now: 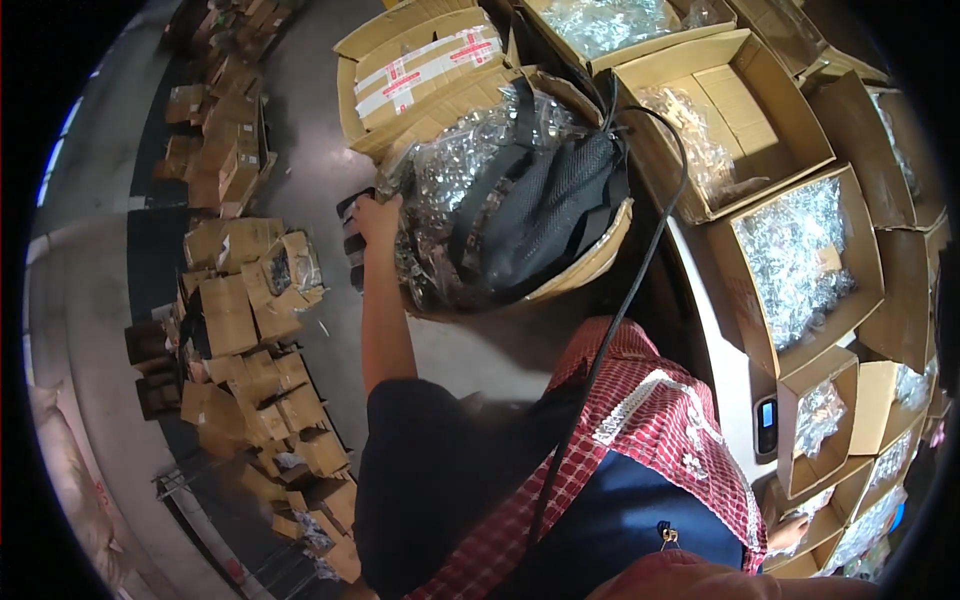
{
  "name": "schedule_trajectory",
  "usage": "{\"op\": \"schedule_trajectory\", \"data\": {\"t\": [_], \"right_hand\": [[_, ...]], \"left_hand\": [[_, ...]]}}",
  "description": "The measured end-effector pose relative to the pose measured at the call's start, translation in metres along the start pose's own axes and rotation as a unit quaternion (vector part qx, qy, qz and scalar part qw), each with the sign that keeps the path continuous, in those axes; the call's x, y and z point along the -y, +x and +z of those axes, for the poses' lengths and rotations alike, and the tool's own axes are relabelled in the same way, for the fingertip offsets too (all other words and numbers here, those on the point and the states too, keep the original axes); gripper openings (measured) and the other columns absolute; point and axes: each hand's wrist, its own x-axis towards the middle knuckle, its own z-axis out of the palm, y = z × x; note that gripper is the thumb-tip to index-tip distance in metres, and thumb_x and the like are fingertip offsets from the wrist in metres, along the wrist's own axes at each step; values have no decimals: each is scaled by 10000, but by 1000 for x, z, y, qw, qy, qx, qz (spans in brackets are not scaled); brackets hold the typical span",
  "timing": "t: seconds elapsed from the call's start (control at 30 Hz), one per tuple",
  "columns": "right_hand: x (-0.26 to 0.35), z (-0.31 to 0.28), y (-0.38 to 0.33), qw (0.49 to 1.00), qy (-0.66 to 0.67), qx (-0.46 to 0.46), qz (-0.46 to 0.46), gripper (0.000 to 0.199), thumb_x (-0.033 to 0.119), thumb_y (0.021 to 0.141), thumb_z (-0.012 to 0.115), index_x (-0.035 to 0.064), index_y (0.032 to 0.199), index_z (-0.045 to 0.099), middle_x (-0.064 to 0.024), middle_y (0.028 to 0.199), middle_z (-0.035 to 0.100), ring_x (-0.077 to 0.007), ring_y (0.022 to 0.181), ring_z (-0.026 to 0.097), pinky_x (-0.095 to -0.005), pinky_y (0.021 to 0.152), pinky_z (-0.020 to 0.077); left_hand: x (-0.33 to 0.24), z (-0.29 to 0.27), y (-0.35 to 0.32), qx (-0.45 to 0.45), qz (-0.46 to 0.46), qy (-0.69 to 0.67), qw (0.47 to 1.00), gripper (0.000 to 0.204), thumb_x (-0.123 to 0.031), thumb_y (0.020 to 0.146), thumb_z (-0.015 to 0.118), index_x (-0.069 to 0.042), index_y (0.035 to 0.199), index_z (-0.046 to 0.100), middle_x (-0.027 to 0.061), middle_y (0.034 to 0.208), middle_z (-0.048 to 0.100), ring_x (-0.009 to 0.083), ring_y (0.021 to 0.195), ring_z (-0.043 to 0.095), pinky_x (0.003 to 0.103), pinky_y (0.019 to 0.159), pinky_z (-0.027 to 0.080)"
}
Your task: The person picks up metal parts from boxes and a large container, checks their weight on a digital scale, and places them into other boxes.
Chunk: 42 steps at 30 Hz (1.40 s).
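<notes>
My left hand (377, 217) reaches forward beside an open carton (600, 255). Its fingers curl over a dark object with pale bands (353, 235), whose kind I cannot make out. Clear plastic packets (455, 150) fill the carton, and a black mesh bag with straps (545, 220) lies on top of them. At the lower right, my right hand (792, 530) is partly in view among small cartons of clear packets. Its fingers are too small and hidden to show whether they grip anything.
A taped carton (430, 75) sits in an open box behind. Cartons of clear packets (795, 265) line the right, near a small device with a blue screen (767, 425). A black cable (640, 275) crosses the view. Many brown cartons (230, 315) are piled on the left.
</notes>
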Motion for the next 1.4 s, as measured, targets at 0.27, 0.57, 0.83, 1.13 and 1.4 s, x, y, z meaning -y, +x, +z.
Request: {"op": "schedule_trajectory", "data": {"t": [0.27,0.57,0.83,1.13,1.4], "right_hand": [[-60,106,69,991,119,-13,57,558,493,933,389,81,1261,575,-145,1207,615,-344,1106,574,-414,954,427],[-5,135,26,973,204,-38,104,512,492,913,435,118,1232,580,-170,1159,627,-350,1080,584,-416,916,435],[31,32,-76,911,413,-7,12,230,151,860,638,61,1071,662,-54,998,668,-129,904,609,-274,792,483],[-38,-62,-182,977,175,-54,111,233,214,812,602,38,942,681,-148,930,659,-288,901,623,-368,813,492],[-81,-81,-330,835,-55,107,537,676,443,777,663,208,1365,428,-177,1392,413,-397,1318,331,-580,1065,266]], "left_hand": [[-29,5,57,-55,244,117,961,323,-401,788,624,-96,795,730,145,822,682,322,753,651,426,669,514],[-49,-78,45,464,205,-768,391,105,-171,912,514,-81,876,555,2,691,462,73,622,464,231,534,375],[-231,20,-182,764,-120,-634,-2,261,-263,970,398,-96,791,488,-2,543,456,90,462,455,255,413,338],[-319,94,-396,848,-131,-422,-292,401,-311,1038,252,-76,771,439,-13,430,425,99,361,413,247,357,317],[-441,42,-521,958,-61,-244,-135,441,-337,1039,269,-34,858,535,-24,492,373,92,414,335,242,456,336]]}}
